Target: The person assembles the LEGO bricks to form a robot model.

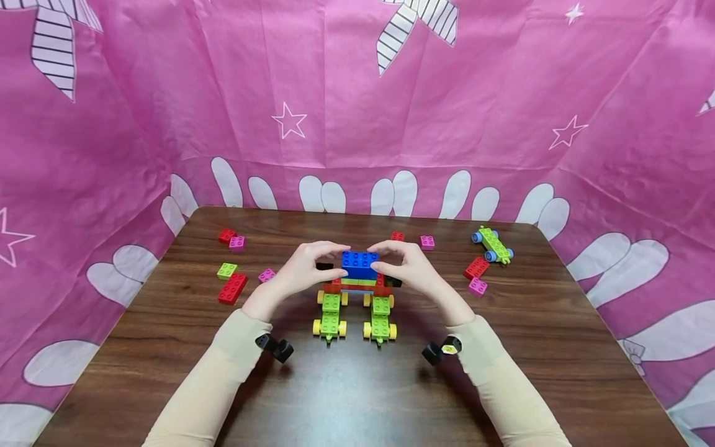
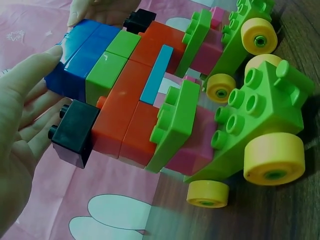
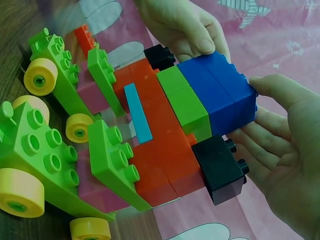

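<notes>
A toy-brick figure stands mid-table on two lime wheeled bases (image 1: 331,315) with yellow wheels. Blue bricks (image 1: 360,267) form its top, seated on lime bricks (image 2: 107,70). Below come red bricks (image 3: 162,157), a thin light-blue piece (image 3: 138,114) and pink bricks (image 2: 192,140). A black brick (image 2: 75,132) juts from one side, and another black brick (image 3: 220,167) from the other. My left hand (image 1: 307,264) grips the blue bricks at their left end, thumb on the near face. At the right end, my right hand (image 1: 410,267) holds them between thumb and fingers.
Loose red, pink and lime bricks lie left, among them a long red brick (image 1: 232,288). Rightward are another red brick (image 1: 476,268), a pink brick (image 1: 477,286) and a lime base (image 1: 493,244) with blue wheels. Pink cloth (image 1: 346,81) hangs behind the table.
</notes>
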`<state>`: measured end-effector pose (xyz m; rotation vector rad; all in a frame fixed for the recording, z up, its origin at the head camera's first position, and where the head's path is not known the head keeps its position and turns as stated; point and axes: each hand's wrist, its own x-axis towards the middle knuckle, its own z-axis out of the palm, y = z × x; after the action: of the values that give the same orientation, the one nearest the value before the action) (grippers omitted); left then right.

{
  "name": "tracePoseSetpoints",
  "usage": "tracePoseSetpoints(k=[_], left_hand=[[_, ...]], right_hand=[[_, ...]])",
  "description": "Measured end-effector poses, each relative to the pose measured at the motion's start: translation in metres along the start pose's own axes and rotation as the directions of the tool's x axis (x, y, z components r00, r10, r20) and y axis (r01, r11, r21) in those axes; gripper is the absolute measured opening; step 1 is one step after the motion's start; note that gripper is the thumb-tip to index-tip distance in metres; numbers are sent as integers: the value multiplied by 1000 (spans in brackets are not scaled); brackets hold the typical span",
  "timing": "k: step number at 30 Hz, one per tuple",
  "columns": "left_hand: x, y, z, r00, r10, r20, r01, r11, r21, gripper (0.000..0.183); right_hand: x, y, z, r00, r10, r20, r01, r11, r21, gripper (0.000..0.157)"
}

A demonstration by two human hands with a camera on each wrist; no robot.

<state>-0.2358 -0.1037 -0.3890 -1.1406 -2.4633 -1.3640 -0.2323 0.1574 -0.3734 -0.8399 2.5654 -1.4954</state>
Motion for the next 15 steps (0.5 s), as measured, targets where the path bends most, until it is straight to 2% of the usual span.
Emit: tracePoseSetpoints(k=[10,15], left_hand=[[-5,1,-11,999,36,-21,-35,999,38,44],[-10,2,-19,999,34,-42,-31,998,56,41]], right_hand=[[4,-3,7,1000,19,21,-19,1000,10,42],[2,-20,8,999,33,24,-33,999,-4,40]])
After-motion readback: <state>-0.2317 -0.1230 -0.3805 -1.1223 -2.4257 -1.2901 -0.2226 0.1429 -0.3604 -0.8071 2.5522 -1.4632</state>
